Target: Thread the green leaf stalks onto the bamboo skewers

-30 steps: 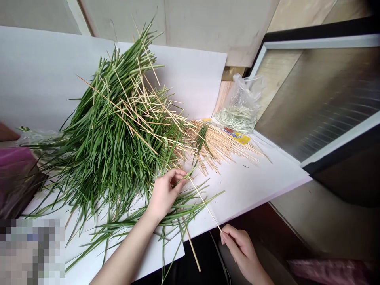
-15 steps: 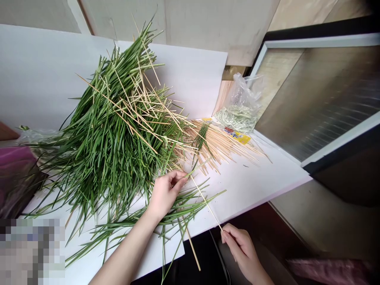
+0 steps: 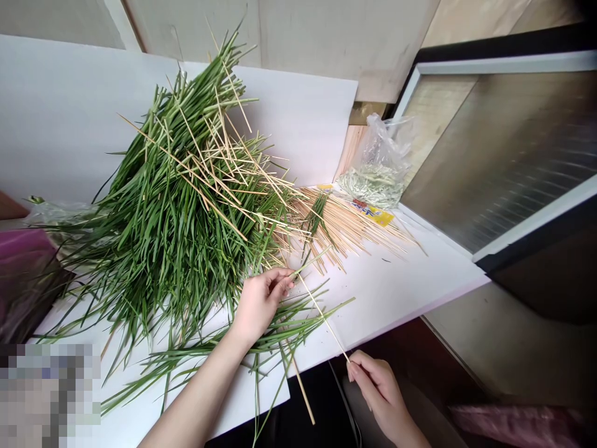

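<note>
My left hand (image 3: 263,302) pinches a thin green chive stalk (image 3: 311,261) between thumb and fingers. In my right hand (image 3: 377,389), past the table's front edge, is the lower end of a bamboo skewer (image 3: 325,319). The skewer slants up to the left, and its upper end meets the chive at my left fingertips; whether it pierces the stalk I cannot tell. Loose chives (image 3: 308,325) lie on the table beneath my left hand. Behind it rises a large heap of chives (image 3: 172,242), with scattered skewers (image 3: 209,174) on top.
Many skewers (image 3: 349,221) are spread right of the heap, with a small chive bunch (image 3: 317,211) on them. A clear plastic bag (image 3: 373,180) stands at the back right beside a framed panel (image 3: 513,149). One skewer (image 3: 303,389) sticks out over the table's front edge.
</note>
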The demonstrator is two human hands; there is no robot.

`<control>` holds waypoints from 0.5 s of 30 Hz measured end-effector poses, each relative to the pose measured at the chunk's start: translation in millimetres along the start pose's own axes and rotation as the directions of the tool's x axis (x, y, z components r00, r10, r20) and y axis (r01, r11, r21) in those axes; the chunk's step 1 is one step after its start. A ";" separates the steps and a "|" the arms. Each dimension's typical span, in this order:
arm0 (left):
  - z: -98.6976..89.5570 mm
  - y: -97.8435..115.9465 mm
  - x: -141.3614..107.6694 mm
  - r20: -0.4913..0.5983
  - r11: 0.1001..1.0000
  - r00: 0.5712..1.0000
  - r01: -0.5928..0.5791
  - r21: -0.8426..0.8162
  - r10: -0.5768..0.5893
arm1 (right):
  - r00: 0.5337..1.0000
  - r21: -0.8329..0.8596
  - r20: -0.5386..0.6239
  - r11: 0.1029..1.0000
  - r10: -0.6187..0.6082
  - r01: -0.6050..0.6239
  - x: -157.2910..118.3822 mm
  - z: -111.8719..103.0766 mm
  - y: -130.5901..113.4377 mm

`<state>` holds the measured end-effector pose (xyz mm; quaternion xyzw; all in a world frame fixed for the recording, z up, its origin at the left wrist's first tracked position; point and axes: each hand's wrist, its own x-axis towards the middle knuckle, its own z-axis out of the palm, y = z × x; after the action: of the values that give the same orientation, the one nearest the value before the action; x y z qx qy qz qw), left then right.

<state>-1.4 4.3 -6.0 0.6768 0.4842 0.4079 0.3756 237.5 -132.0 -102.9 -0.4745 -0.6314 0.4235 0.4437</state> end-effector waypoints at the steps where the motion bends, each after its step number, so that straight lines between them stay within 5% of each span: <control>1: 0.1 0.3 0.0 0.002 1.000 1.000 0.005 -0.004 -0.005 | 1.000 0.002 0.000 1.000 0.003 -0.003 -0.2 -0.1 0.3; 15: -0.6 0.6 -1.0 0.020 0.998 1.000 -0.024 0.052 0.023 | 1.000 -0.005 -0.011 1.000 -0.007 0.007 0.5 0.5 -1.1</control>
<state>-1.9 3.2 -5.4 0.6960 0.4831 0.3928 0.3577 236.6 -131.8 -101.8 -0.4758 -0.6315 0.4178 0.4476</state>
